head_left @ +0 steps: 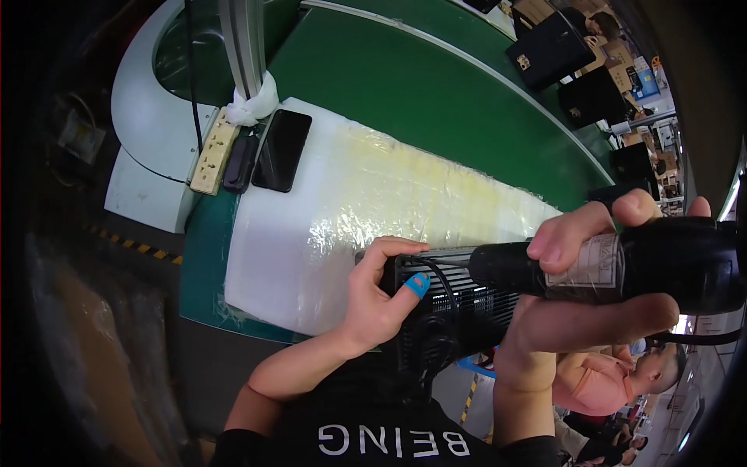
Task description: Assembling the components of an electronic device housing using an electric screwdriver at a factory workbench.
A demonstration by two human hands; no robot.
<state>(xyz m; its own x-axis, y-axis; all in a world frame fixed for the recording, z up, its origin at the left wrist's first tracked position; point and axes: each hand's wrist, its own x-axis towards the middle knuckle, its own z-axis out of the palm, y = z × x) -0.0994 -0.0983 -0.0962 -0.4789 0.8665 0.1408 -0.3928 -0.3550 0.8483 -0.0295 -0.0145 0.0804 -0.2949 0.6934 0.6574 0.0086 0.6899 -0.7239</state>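
My right hand [545, 335] is wrapped round a thick black electric screwdriver [669, 261] with a pale label on its body. Its narrow end points left, along the top of a black device with slatted metal fins [486, 302]. Where the bit meets the device I cannot make out clearly. With fingers on top and thumb against the side, my left hand [373, 303] grips the device's left end; a blue band [418, 285] circles that thumb. A black cable [443, 279] loops over the fins. The device is held at the near edge of the bench.
Clear-wrapped white padding [311, 233] covers the near bench. On it lies a black phone [282, 150], beside a dark oblong item [240, 162] and a cream power strip [214, 159]. Beyond runs a green conveyor belt [405, 86] with black cases [551, 48] behind. A person [599, 381] is at right.
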